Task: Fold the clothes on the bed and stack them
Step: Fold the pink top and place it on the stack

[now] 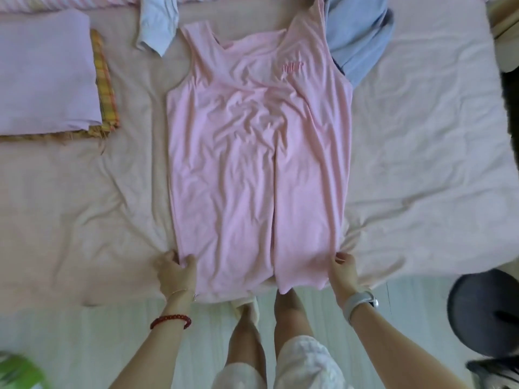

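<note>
The bed (421,136), covered by a wrinkled pale pink sheet, fills most of the head view. A pink sleeveless garment (252,150) lies spread flat at the centre of the bed, straps toward the far side, hem at the near edge; its right portion is folded inward, forming a lengthwise seam. Left of the garment sits a stack: a folded lilac item (47,74) resting on a yellow plaid item (105,80). Beyond the garment's right strap lies a crumpled blue-grey garment (362,40), partly tucked under it. Beyond the left strap lies a white garment (157,23). The left hand (175,272) grips the garment's near left hem corner, fingers curled around the fabric. The right hand (344,269) pinches the near right hem corner.
</note>
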`<action>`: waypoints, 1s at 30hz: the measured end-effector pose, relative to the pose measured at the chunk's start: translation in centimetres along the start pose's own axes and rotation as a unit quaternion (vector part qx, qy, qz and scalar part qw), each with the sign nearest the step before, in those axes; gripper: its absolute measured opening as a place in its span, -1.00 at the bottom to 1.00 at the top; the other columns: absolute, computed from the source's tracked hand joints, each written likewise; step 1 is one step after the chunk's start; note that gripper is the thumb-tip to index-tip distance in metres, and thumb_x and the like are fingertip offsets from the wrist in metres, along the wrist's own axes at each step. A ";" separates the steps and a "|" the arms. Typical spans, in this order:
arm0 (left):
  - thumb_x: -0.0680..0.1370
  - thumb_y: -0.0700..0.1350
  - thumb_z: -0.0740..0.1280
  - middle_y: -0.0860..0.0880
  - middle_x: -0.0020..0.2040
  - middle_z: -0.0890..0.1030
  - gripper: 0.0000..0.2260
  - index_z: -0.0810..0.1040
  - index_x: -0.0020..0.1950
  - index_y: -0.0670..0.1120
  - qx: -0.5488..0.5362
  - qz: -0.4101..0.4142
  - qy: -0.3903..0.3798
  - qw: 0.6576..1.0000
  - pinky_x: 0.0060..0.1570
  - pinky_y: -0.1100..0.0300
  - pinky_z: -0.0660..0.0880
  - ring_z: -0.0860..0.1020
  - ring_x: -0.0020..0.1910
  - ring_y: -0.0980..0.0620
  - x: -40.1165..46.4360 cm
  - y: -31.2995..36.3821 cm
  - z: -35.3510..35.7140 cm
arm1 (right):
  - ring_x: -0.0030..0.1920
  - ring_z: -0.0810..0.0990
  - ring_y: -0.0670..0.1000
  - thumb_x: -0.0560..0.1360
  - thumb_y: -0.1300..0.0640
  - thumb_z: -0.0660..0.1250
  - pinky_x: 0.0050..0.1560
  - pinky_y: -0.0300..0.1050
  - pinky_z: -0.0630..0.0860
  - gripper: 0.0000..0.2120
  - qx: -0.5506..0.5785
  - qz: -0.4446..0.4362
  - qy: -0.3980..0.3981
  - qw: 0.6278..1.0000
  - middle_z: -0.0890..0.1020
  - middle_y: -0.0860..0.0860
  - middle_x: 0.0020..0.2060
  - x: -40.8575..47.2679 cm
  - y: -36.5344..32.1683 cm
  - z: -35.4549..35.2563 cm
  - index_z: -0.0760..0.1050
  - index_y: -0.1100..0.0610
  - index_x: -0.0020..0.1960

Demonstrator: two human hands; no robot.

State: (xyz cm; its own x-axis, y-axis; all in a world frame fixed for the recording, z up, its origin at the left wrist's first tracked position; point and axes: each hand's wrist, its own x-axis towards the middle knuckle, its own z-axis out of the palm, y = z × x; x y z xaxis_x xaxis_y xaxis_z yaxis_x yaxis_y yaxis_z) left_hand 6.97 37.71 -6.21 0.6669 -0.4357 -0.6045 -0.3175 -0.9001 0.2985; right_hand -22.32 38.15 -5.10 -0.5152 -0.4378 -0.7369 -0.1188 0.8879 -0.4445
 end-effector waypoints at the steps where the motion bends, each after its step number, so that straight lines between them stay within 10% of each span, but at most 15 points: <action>1: 0.50 -0.08 0.30 -0.23 -0.10 0.56 -0.76 0.47 0.00 -0.26 -0.010 0.017 -0.019 1.000 -0.10 0.03 0.41 0.51 -0.04 -0.24 -0.2 -0.7 -0.2 | -0.36 0.33 0.02 0.38 0.07 0.24 -0.43 -0.18 0.24 -0.85 0.004 0.008 -0.013 1.000 0.38 0.05 -0.39 -0.7 0.9 0.4 0.36 0.15 -0.26; 4: 0.54 -0.04 0.24 -0.17 -0.24 0.47 -0.71 0.40 -0.11 -0.30 -0.027 0.050 -0.039 0.998 -0.18 0.09 0.31 0.49 -0.09 -0.22 -1.1 -1.6 -0.8 | -0.34 0.27 0.02 0.51 0.13 0.18 -0.39 -0.16 0.19 -0.78 -0.006 -0.006 -0.024 1.000 0.30 0.05 -0.39 -2.1 2.5 1.0 0.29 0.19 -0.27; 11: 0.45 -0.19 0.36 -0.28 0.34 0.33 -0.47 0.30 0.38 -0.24 0.114 0.236 0.046 0.964 0.20 -0.16 0.29 0.31 0.30 -0.29 -4.0 -1.9 -1.2 | -0.11 0.39 0.08 0.60 0.21 0.04 -0.14 -0.12 0.26 -0.79 0.008 -0.101 0.103 0.989 0.43 0.12 -0.12 -3.3 2.5 -2.6 0.31 0.32 0.13; 19: 0.55 -0.02 0.20 -0.14 0.53 -0.14 -0.35 -0.10 0.53 0.06 0.331 0.416 -0.146 0.834 0.42 -0.07 0.11 -0.11 0.49 -0.21 -10.3 0.3 6.1 | -0.15 0.42 0.12 0.60 0.17 0.05 -0.18 -0.09 0.27 -0.79 -0.066 -0.151 0.185 0.969 0.49 0.14 -0.13 -0.4 2.5 -10.2 0.33 0.22 0.17; 25: 0.54 0.00 0.21 -0.05 0.53 -0.20 -0.40 -0.01 0.51 0.14 0.366 0.363 -0.172 0.839 0.40 -0.12 0.10 -0.21 0.49 -0.15 -8.7 -0.9 8.4 | -0.02 0.51 0.23 0.56 0.20 0.06 -0.09 0.00 0.38 -0.74 -0.169 -0.158 0.199 0.952 0.55 0.17 0.04 3.9 3.5 -13.1 0.33 0.16 0.22; 30: 0.52 -0.26 0.26 -0.20 0.47 0.18 -0.61 0.39 0.36 -0.18 0.153 0.380 -0.122 0.904 0.39 0.08 0.14 0.10 0.47 -0.13 -8.2 -1.9 7.4 | 0.30 0.33 0.22 0.45 0.32 0.12 0.26 0.08 0.22 -0.51 -0.265 -0.121 0.189 0.938 0.33 0.16 0.32 5.7 4.1 -11.3 0.24 0.11 0.37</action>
State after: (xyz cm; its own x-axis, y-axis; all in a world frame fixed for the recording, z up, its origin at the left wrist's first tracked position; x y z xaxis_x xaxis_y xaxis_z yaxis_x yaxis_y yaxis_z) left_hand -2.87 42.92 -7.24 0.0201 -0.8841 -0.4668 -0.8179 -0.2831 0.5009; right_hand -35.38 40.86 -5.36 -0.6716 -0.6426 -0.3689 -0.6242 0.7589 -0.1855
